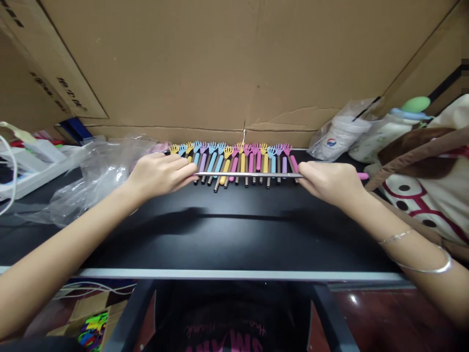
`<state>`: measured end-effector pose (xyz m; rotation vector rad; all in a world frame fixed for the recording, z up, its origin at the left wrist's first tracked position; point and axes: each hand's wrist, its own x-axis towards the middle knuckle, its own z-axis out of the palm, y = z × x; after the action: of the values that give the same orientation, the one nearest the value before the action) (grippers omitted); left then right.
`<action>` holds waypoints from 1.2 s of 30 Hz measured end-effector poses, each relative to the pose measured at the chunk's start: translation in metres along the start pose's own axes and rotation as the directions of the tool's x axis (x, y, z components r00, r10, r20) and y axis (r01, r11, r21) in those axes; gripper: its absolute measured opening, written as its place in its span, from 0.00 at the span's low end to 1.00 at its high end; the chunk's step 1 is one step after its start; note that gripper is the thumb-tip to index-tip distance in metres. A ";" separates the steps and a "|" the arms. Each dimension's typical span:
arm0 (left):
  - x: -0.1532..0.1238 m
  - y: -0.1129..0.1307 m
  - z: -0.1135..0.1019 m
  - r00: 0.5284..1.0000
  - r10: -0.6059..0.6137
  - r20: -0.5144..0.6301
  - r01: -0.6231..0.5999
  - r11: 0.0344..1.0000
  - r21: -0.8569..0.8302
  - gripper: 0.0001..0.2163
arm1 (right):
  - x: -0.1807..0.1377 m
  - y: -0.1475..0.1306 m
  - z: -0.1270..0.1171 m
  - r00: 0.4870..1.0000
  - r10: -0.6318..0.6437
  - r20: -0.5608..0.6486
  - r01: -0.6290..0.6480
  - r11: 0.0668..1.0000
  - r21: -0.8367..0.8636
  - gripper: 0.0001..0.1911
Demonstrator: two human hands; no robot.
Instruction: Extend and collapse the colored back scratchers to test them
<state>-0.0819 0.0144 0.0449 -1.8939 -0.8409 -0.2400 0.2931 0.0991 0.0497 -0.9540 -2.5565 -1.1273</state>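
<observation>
"So, what's the left hand (157,175) gripping?"

"One end of a slim metal rod (245,174). The right hand (328,181), well apart from it, is closed around the rod near its other end, where a pink tip (363,176) pokes out."

"And where is the rod?"

"Level above the black counter (238,247), casting a shadow (245,216). Behind it, colourful back scratchers (243,164) lie side by side, near a cardboard wall (220,63). A bagged cup (342,137) stands to the right."

A slim, extended metal rod (249,174), pink at its right end, is held nearly level above the dark surface (242,244), while multicoloured back scratchers (243,164) lie in a row beyond, claws pointing far.
</observation>
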 end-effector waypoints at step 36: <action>-0.097 -0.067 0.003 0.969 -0.171 0.179 0.133 0.970 0.205 0.16 | -0.077 0.098 0.039 0.802 0.574 0.165 -0.577 0.816 -0.034 0.17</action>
<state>-0.1979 -0.0091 0.0426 -1.6921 -1.1049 -0.0634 0.4177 0.1395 0.0492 -1.7316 -2.1213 -0.8612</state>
